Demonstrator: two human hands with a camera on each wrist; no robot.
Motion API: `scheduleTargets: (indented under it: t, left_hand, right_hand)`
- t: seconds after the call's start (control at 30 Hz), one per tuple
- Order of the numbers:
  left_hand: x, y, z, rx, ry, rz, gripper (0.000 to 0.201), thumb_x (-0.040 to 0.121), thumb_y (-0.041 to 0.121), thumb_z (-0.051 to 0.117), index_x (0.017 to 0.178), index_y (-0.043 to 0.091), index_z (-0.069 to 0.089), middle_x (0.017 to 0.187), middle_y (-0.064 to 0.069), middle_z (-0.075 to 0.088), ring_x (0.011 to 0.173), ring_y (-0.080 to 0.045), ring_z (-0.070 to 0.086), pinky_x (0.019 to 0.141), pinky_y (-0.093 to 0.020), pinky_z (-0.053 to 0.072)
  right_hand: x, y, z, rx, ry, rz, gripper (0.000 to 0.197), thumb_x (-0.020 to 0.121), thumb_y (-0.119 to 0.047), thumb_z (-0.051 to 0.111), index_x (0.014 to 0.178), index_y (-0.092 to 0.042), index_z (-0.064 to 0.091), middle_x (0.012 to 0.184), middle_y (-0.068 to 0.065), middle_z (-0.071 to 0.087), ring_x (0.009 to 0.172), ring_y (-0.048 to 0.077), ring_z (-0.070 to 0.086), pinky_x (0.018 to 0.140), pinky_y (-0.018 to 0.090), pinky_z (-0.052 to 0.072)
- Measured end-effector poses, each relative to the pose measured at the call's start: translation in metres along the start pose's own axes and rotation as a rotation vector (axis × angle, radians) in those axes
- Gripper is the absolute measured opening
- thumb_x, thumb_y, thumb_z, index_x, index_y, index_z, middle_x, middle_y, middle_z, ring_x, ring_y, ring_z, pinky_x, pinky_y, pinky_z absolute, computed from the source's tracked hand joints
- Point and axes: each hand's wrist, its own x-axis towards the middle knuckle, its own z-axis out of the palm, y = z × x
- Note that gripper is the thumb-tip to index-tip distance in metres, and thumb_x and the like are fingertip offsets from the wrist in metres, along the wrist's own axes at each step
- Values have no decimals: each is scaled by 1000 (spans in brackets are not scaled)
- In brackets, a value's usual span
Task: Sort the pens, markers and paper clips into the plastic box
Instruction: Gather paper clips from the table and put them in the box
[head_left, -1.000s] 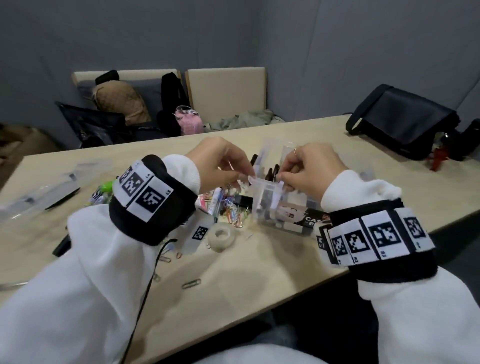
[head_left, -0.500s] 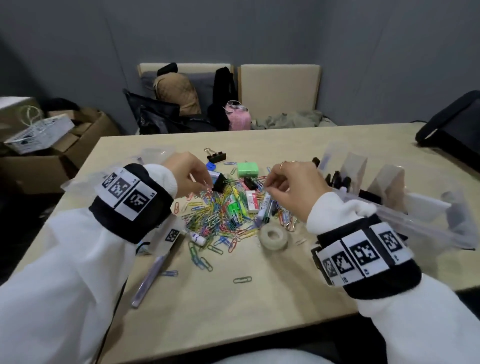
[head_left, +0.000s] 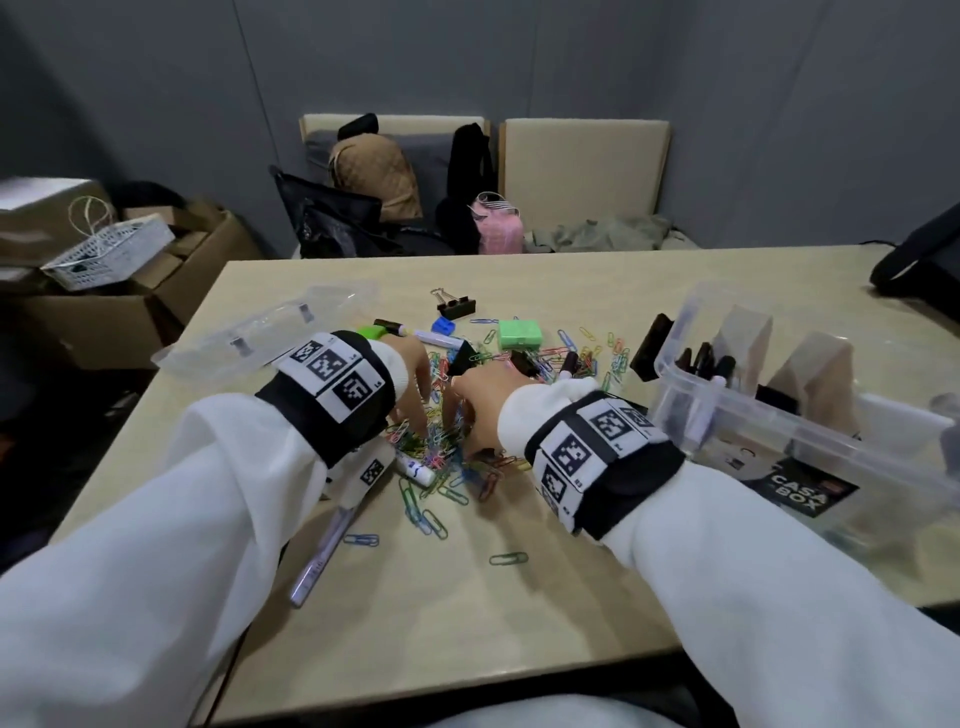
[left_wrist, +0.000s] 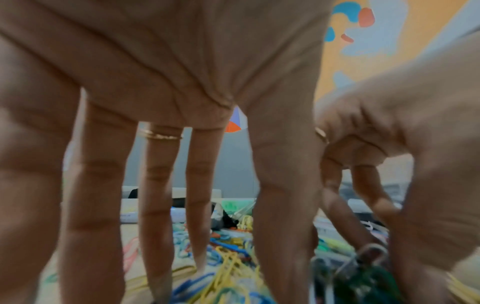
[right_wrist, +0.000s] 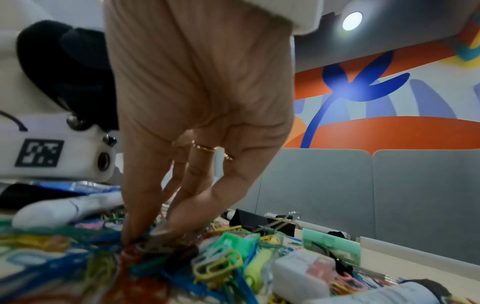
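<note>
Head view: both hands are down in the clips, left of the box. The left hand has fingers spread, tips on the pile; the right hand pinches a bunch together. Judging by the tangle, linked clips could trail and spill short of the box. A marker lies half buried in the pile, a pen nearer than it. A binder clip, green case and lid crowd the pile's far side.

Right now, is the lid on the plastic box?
No, the plastic box stands open; its clear lid lies apart on the table, far left.
</note>
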Motion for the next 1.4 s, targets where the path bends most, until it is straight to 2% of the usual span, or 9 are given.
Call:
scheduleTargets:
  t: [0.07, 0.13, 0.33, 0.47, 0.57, 0.67, 0.83, 1.03, 1.4]
  left_hand:
    - [1, 2, 0, 21, -27, -12, 51, 63, 28, 87, 106, 10, 68, 98, -7, 71, 69, -16, 67, 48, -22, 51]
    - [4, 2, 1, 18, -26, -11, 48, 62, 26, 88, 103, 10, 69, 96, -7, 72, 66, -17, 68, 52, -24, 54]
    - [11, 2, 5, -71, -36, 38, 31, 69, 16, 83, 97, 9, 72, 92, -11, 74, 64, -18, 67, 74, -34, 59]
    - [12, 2, 6, -108, -7, 58, 15, 71, 14, 81, 83, 12, 72, 72, -2, 71, 59, -12, 67, 69, -27, 59]
    - [13, 0, 7, -142, 37, 71, 12, 72, 13, 79, 83, 10, 73, 80, -6, 73, 74, -18, 71, 76, -32, 59]
    - [12, -2, 7, -214, 62, 92, 6, 75, 11, 77, 78, 12, 72, 76, -5, 72, 68, -16, 70, 74, -31, 59]
    - [6, -5, 2, -381, 107, 141, 8, 74, 6, 77, 71, 10, 71, 74, -9, 70, 65, -16, 67, 72, -31, 58]
    - [3, -10, -5, -568, 221, 213, 6, 73, 1, 77, 74, 3, 71, 74, -11, 72, 64, -17, 67, 68, -29, 58]
    - [-9, -9, -10, -838, 258, 379, 10, 73, -11, 71, 72, -4, 64, 78, -19, 68, 61, -20, 67, 62, -28, 60]
  right_hand:
    - [2, 1, 2, 3, 13, 37, 15, 82, -21, 71, 89, -19, 58, 90, 1, 55, 91, 29, 61, 74, 33, 49]
    - [3, 3, 3, 38, 38, 72, 19, 82, -20, 70, 77, -21, 51, 83, 2, 53, 81, 29, 58, 70, 34, 47]
    - [5, 6, 7, 95, 109, 126, 17, 78, -26, 72, 79, -16, 58, 87, 5, 60, 80, 30, 60, 73, 38, 51]
    - [7, 11, 7, 208, 136, 117, 8, 79, -16, 71, 74, -17, 65, 83, 0, 64, 83, 29, 64, 81, 41, 54]
    - [7, 15, 7, 270, 163, 72, 5, 78, -11, 72, 80, -16, 73, 85, 1, 70, 84, 22, 67, 76, 33, 56]
    - [4, 19, 6, 313, 207, 64, 10, 80, -8, 68, 81, -15, 75, 76, -2, 67, 81, 19, 68, 64, 24, 51]
    - [0, 26, 1, 396, 266, 74, 14, 78, -4, 67, 80, -13, 76, 79, 1, 72, 81, 16, 69, 76, 26, 55]
    - [-9, 36, -6, 556, 337, 100, 15, 74, -1, 71, 71, -16, 74, 62, -4, 68, 61, 8, 68, 68, 21, 57]
    - [-22, 51, -9, 669, 369, 80, 8, 71, 0, 75, 74, -7, 76, 69, 8, 73, 65, 19, 72, 71, 35, 61]
